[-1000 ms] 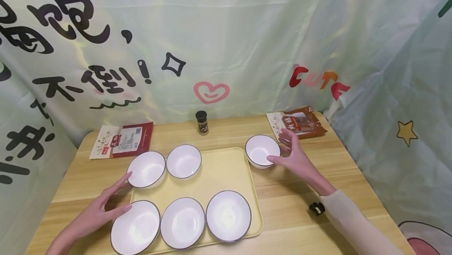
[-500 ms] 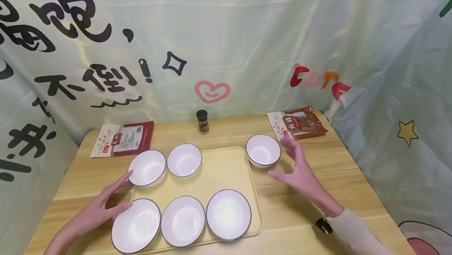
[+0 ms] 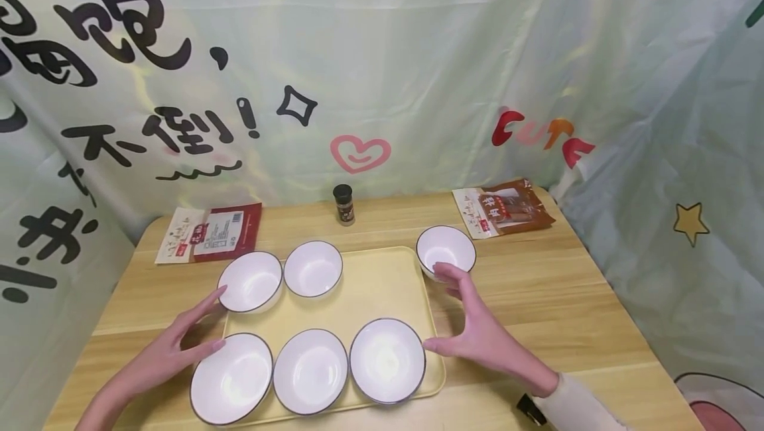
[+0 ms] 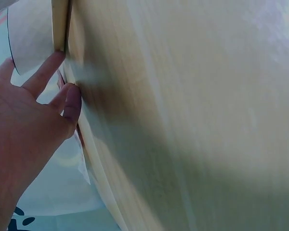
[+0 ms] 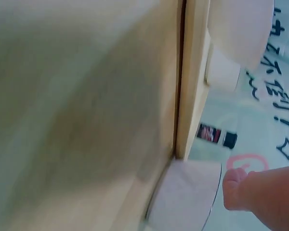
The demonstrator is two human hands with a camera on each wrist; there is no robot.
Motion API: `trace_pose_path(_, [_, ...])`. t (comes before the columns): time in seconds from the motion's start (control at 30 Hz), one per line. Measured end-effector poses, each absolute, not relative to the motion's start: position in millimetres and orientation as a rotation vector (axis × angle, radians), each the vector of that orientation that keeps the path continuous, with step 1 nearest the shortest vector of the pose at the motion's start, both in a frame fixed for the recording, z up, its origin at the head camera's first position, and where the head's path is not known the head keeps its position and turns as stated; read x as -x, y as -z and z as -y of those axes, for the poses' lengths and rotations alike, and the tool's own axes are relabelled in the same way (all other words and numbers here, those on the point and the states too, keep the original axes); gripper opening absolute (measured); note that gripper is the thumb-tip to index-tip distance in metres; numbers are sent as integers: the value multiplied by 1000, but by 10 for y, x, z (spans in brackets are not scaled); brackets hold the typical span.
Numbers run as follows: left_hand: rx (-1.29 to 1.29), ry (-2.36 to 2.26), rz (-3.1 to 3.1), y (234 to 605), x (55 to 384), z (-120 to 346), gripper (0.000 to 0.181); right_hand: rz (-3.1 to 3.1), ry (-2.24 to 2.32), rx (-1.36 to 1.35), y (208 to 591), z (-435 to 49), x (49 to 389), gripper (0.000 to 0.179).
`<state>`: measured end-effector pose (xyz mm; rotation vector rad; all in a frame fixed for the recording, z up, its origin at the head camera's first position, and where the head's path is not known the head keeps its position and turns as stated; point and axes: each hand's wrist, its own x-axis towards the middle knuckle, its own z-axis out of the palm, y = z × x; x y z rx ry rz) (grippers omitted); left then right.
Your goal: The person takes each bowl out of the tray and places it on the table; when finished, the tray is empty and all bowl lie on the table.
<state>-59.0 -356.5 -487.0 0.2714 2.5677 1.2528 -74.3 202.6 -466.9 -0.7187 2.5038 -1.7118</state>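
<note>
White dark-rimmed bowls stand on a pale yellow tray: a front row including a left bowl, middle bowl and right bowl, and two behind. My left hand lies spread at the tray's left side, index finger by the back-left bowl, thumb by the front-left one. Another bowl stands at the tray's back-right corner. My right hand spans from that bowl to the front-right bowl, fingers apart and holding nothing. In the right wrist view only its thumb shows.
Along the table's back lie a red-and-white packet and a brown packet, with a black-capped spice jar between. Behind the wooden table hangs a printed cloth.
My right hand has let go of the back-right bowl, drawn back, then moved left towards the front-right bowl. The left hand and the bowls have stayed put.
</note>
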Motion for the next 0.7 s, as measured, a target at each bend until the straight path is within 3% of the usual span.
trace_pose_path(0.7, [-308,-1264,-2598,4894,573,3559,88,-2146,1508,735,4838,-1666,460,129])
